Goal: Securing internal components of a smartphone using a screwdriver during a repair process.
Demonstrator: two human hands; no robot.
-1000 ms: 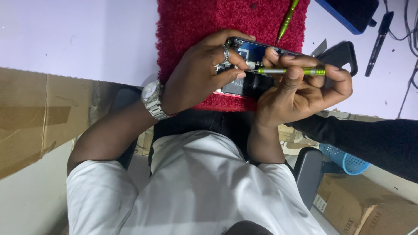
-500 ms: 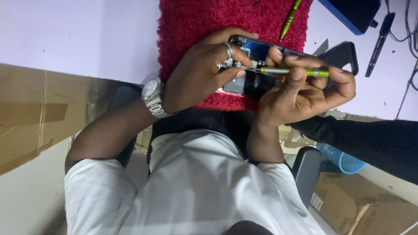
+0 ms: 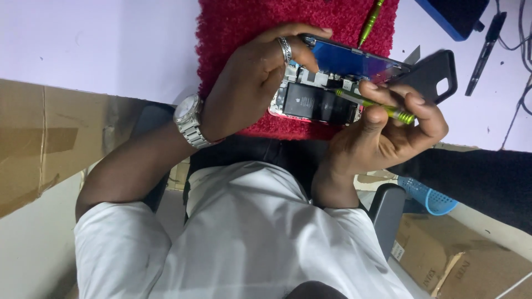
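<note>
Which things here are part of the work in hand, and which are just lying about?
In use:
- opened phone, steadied by the left hand
- green screwdriver, held in the right hand
- red mat under the phone

Lying about:
- second green screwdriver
- black phone case
- black pen
- cardboard boxes
- blue basket

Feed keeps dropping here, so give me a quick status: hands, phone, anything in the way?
Left hand steadies the opened phone on the red mat. Right hand holds a green screwdriver, tip over the phone's insides. Lifted screen stands beside the tool; nothing else obstructs.
</note>
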